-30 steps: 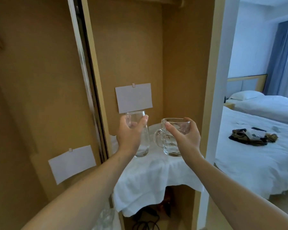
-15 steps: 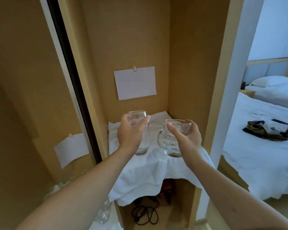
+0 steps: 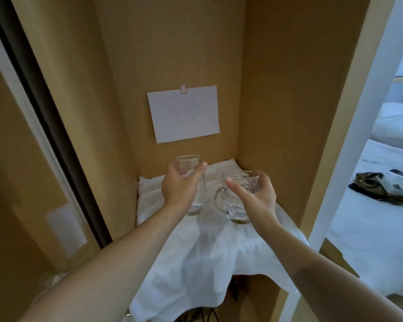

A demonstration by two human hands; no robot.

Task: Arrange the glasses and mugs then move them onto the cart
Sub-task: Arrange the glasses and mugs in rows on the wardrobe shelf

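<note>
A tall clear glass (image 3: 197,201) is in my left hand (image 3: 180,189), whose fingers and thumb wrap around its upper part. To its right, my right hand (image 3: 256,198) grips a clear glass mug (image 3: 236,212) near the rim, its handle pointing left toward the tall glass. Both are held over a shelf draped with a white cloth (image 3: 207,256) inside a wooden alcove. Whether their bases touch the cloth I cannot tell. No cart is in view.
A white sheet of paper (image 3: 184,113) is clipped to the alcove's back wall. A mirrored sliding door (image 3: 33,159) stands at the left. Dark cables (image 3: 209,316) lie under the shelf. At the right, a white bed (image 3: 377,217) carries dark clothes (image 3: 379,189).
The view has tilted down and shifted left, so the alcove fills more of the frame. Both hands keep their hold on the glass and the mug, which look slightly lower over the cloth.
</note>
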